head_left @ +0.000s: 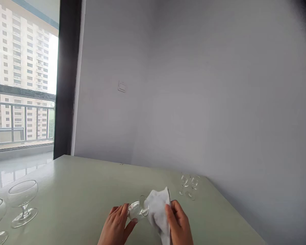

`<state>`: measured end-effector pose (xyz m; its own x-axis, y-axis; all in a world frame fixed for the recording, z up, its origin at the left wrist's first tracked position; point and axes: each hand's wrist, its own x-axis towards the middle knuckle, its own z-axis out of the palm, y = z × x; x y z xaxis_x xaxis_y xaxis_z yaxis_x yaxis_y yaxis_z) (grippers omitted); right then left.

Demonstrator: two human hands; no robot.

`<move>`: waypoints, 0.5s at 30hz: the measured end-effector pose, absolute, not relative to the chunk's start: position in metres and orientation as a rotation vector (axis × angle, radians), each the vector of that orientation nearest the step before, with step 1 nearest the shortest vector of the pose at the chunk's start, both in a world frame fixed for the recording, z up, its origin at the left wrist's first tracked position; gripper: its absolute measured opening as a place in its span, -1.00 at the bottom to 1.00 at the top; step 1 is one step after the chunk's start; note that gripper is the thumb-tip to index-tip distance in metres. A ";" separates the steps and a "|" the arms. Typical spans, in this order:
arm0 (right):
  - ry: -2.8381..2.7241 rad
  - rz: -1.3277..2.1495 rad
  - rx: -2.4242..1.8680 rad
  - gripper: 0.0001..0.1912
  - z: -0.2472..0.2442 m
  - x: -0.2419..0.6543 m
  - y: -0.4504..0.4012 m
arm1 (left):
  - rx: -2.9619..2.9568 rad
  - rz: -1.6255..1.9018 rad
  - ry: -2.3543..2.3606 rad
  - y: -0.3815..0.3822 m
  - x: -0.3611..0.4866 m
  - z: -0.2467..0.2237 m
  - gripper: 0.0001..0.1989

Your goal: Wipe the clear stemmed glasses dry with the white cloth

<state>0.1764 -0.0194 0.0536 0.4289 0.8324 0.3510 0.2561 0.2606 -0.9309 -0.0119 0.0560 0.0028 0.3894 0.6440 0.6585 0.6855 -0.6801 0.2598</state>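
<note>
Our left grip is closed around the base end of a clear glass, which we hold tipped on its side above the surface, its mouth toward our right grip. With that right grip we pinch a white cloth between thumb and fingers; it hangs down on the side facing the glass. Cloth and rim overlap in our view, but we cannot tell whether they touch.

Beyond our right grip and slightly to its right, we see two small stemmed glasses standing close together. Well to the left of our left grip stand two larger, short-stemmed glasses, the outer one cut off at the view's edge. Ahead of both grips, past the surface, rises a grey wall with a light switch; far left, we see a railing and a tall building.
</note>
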 end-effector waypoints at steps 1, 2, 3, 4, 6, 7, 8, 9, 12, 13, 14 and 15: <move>-1.169 0.588 -1.240 -0.61 0.049 0.167 -0.019 | -2.569 -1.164 -1.208 0.056 -0.012 0.004 -0.86; -1.237 0.653 -1.188 -0.65 0.044 0.158 -0.018 | -2.575 -1.148 -1.191 0.056 -0.013 0.005 -0.86; -1.307 0.709 -1.143 -0.62 0.040 0.151 -0.017 | -2.586 -1.134 -1.184 0.056 -0.013 0.007 -0.86; -1.371 0.753 -1.116 -0.54 0.036 0.146 -0.016 | -2.603 -1.121 -1.190 0.056 -0.014 0.008 -0.86; -1.477 0.827 -1.126 -0.36 0.033 0.142 -0.016 | -2.669 -1.080 -1.215 0.057 -0.015 0.009 -0.87; -1.521 0.869 -1.155 -0.33 0.036 0.143 -0.016 | -2.711 -1.050 -1.227 0.058 -0.016 0.009 -0.87; -1.560 0.901 -1.196 -0.31 0.041 0.144 -0.017 | -2.749 -1.016 -1.244 0.059 -0.017 0.009 -0.86; -1.595 0.918 -1.245 -0.32 0.047 0.146 -0.018 | -2.782 -0.977 -1.262 0.060 -0.017 0.009 -0.85; -1.669 0.917 -1.402 -0.49 0.068 0.150 -0.023 | -2.840 -0.847 -1.262 0.058 -0.017 0.010 -0.85; -1.688 0.943 -1.435 -0.61 0.072 0.151 -0.024 | -2.868 -0.804 -1.207 0.057 -0.016 0.010 -0.86; -1.704 0.988 -1.439 -0.72 0.072 0.151 -0.024 | -2.895 -0.762 -1.136 0.056 -0.016 0.011 -0.87; -1.712 1.039 -1.428 -0.82 0.069 0.151 -0.024 | -2.917 -0.726 -1.064 0.055 -0.016 0.013 -0.86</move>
<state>0.1514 -0.0239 0.0692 -0.1773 0.9841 0.0035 0.4511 0.0844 -0.8885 -0.0158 0.0552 0.0125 0.6738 0.6210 0.4005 0.5997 -0.7762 0.1948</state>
